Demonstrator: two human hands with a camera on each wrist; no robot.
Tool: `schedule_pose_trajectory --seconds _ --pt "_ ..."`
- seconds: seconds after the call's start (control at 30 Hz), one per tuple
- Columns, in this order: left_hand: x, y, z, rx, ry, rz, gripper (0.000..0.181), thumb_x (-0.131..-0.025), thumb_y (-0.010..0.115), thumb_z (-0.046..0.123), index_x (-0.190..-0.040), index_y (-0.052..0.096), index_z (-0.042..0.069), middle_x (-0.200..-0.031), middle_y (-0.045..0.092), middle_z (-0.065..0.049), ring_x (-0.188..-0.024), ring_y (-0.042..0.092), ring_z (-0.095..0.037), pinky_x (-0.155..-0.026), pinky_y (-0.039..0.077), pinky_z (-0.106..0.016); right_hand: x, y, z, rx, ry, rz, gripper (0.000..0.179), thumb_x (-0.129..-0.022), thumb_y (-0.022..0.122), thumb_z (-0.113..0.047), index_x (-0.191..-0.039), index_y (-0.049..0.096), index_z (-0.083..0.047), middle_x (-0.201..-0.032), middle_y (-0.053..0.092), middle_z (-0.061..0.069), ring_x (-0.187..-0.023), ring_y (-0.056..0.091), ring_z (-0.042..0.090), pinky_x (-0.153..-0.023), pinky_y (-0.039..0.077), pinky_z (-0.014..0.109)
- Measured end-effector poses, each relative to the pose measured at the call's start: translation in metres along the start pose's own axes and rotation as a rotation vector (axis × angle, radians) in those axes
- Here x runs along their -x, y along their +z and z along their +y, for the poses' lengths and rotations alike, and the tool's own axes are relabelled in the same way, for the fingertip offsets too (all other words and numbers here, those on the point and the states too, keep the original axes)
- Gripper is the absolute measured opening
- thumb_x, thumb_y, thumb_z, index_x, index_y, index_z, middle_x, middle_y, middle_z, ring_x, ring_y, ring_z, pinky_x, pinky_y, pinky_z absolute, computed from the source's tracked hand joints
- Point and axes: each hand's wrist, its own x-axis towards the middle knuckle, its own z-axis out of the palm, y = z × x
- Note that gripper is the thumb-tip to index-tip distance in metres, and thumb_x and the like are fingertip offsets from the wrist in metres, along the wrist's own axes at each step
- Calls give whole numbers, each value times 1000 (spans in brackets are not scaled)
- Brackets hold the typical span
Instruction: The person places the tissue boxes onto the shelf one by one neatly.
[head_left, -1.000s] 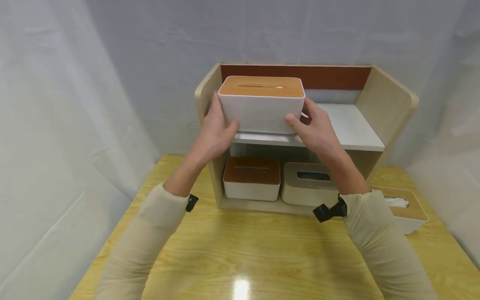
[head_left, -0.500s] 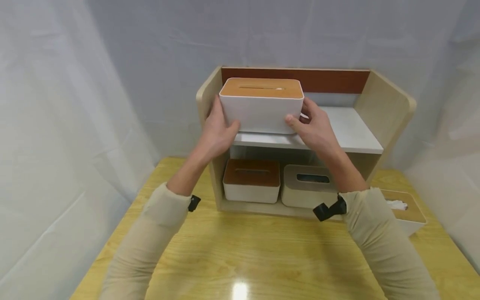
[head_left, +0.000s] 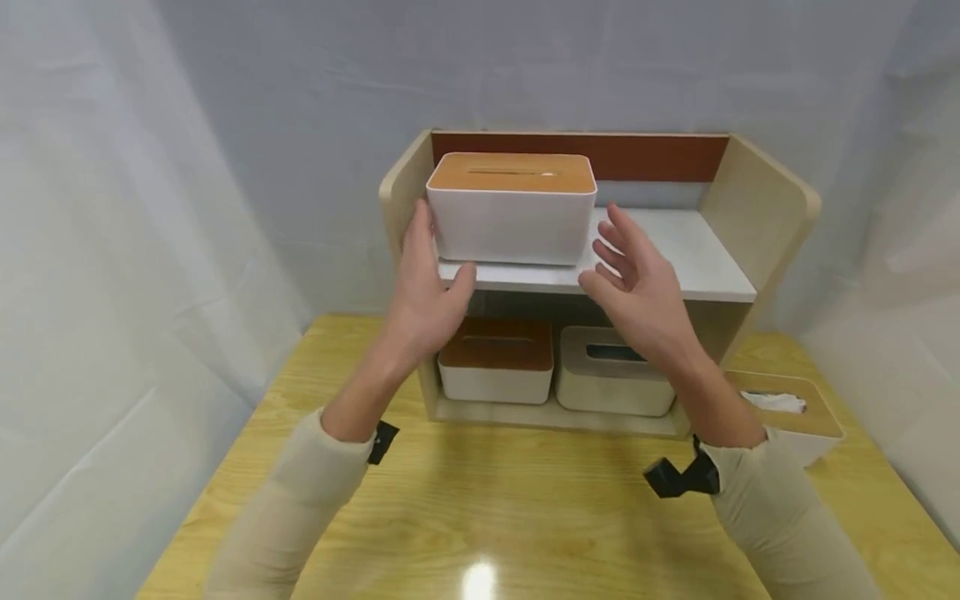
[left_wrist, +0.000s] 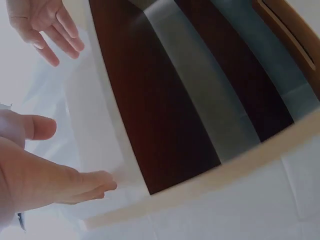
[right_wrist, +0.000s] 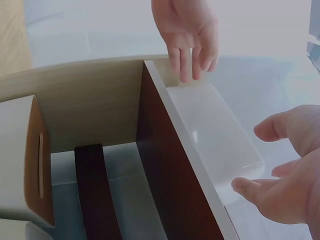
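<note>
A white tissue box (head_left: pixel 513 227) with an orange-brown wooden lid stands upright on the left part of the white upper shelf (head_left: pixel 712 267). My left hand (head_left: pixel 426 300) is at the box's left side, fingers straight and thumb spread in front; whether a fingertip touches the box I cannot tell. A gap separates my right hand (head_left: pixel 643 287) from the box's right side, its fingers loosely bent around nothing. In the right wrist view, the white box (right_wrist: pixel 215 135) lies between my left hand (right_wrist: pixel 187 35) and my right hand (right_wrist: pixel 285 180).
Below, the wooden shelf unit (head_left: pixel 772 200) holds a brown-lidded tissue box (head_left: pixel 497 383) and a beige tissue box (head_left: pixel 611 392). Another tissue box (head_left: pixel 795 417), with white tissue showing, stands on the wooden table (head_left: pixel 525 517) at the unit's right. White sheeting (head_left: pixel 300 125) hangs behind.
Both hands have let go of the white tissue box. The right hand has moved away to the right, and the left thumb has come off the front. The box stays on the upper shelf.
</note>
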Motion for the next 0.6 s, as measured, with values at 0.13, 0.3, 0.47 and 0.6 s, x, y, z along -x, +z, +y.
schedule_pose_trajectory --seconds 0.13,0.3,0.47,0.6 --pt "20 9 6 21 85 19 81 -95 52 9 -159 3 3 -166 7 -9 -151 14 -19 -122 18 -38 26 -6 2 61 -41 -9 74 -96 61 -9 -159 23 -18 -159 35 5 -143 38 22 -111 37 30" --pt "45 31 8 87 204 -7 76 -93 52 3 -157 11 -1 -164 14 -16 -150 20 -28 -120 25 -45 57 -12 9 77 -91 8 74 -95 61 0 -158 25 -17 -159 35 8 -144 36 26 -107 37 16" --pt "69 55 8 115 232 -108 75 -93 53 0 -157 13 -2 -162 18 -18 -148 22 -26 -118 29 -42 85 -22 22 94 -96 39 76 -94 59 5 -159 24 -13 -160 32 11 -145 35 20 -108 35 13" --pt "84 75 6 136 209 -199 74 -94 53 1 -157 14 -1 -163 17 -15 -148 22 -21 -117 30 -42 103 -35 36 132 -95 77 79 -93 60 8 -159 24 -16 -160 33 12 -141 37 8 -105 36 11"
